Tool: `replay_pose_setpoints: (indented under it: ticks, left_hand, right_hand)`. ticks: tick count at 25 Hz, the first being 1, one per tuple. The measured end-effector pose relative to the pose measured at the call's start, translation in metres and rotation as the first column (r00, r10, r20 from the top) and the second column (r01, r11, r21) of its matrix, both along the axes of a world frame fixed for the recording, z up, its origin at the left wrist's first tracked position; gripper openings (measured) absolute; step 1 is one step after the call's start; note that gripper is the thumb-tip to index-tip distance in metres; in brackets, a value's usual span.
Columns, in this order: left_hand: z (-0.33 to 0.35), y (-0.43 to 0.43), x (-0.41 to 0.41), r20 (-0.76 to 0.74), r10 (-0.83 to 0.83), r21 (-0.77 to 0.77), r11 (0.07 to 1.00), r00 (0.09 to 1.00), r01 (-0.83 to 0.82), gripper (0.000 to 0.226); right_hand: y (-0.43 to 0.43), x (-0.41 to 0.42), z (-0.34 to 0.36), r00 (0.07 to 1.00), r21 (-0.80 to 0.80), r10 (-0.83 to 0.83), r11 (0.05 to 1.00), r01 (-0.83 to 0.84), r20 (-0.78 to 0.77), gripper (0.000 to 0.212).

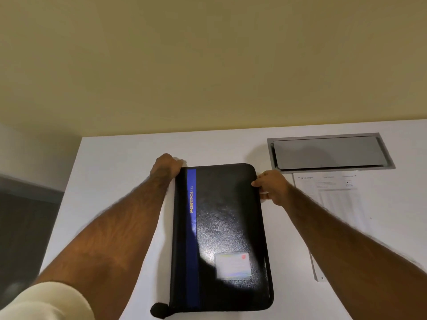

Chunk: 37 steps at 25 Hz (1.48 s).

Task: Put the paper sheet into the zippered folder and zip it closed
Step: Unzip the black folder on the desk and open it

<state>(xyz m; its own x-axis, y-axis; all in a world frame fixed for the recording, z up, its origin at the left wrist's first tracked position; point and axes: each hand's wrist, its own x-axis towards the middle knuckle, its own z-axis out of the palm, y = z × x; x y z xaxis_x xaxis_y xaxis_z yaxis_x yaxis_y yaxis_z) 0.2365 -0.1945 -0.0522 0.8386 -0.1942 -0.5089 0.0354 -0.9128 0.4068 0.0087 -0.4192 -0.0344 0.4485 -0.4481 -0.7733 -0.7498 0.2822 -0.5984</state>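
A black zippered folder [228, 218] with a blue stripe and the word PORTFOLIO lies closed and flat on the white table [115, 172]. A pale label sits on its near right part. My left hand [165, 166] grips the folder's far left corner. At the far right edge my right hand [271, 187] pinches the folder, possibly at the zipper; the pull itself is hidden. A printed paper sheet [335, 199] lies flat on the table just right of the folder, partly under my right forearm.
A grey metal cable hatch [328, 151] is set into the table behind the paper. A small black tab [159, 309] sticks out at the folder's near left corner. The table's left edge drops to a dark floor. A beige wall stands behind.
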Motion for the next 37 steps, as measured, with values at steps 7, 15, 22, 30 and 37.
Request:
replay_pose_setpoints:
  ticks: [7, 15, 22, 30, 37]
  left_hand:
    - [0.003, -0.022, 0.004, 0.029, -0.085, 0.247, 0.966, 0.996, 0.075, 0.014]
    - [0.006, -0.041, 0.001, 0.084, -0.193, 0.288, 0.944, 0.978, 0.162, 0.037]
    - [0.009, -0.069, -0.016, 0.158, -0.368, 0.381, 0.879, 0.916, 0.287, 0.031]
    - [0.005, -0.076, -0.013, 0.089, -0.399, 0.511, 0.805, 0.913, 0.302, 0.047]
    - [0.007, -0.109, -0.037, 0.037, -0.399, 0.244, 0.893, 0.916, 0.379, 0.039]
  right_hand:
    - [-0.001, 0.004, -0.003, 0.999, -0.036, 0.051, 0.998, -0.051, -0.02, 0.03]
    - [0.0, 0.008, -0.003, 0.997, -0.093, 0.074, 0.993, -0.076, -0.016, 0.02]
    - [-0.006, 0.001, -0.003, 0.993, -0.17, 0.115, 0.979, -0.115, -0.011, 0.011]
    - [-0.006, 0.003, -0.015, 0.988, -0.269, 0.156, 0.951, -0.15, 0.004, 0.012]
    - [-0.008, 0.003, -0.023, 0.986, -0.293, 0.166, 0.943, -0.157, 0.008, 0.009]
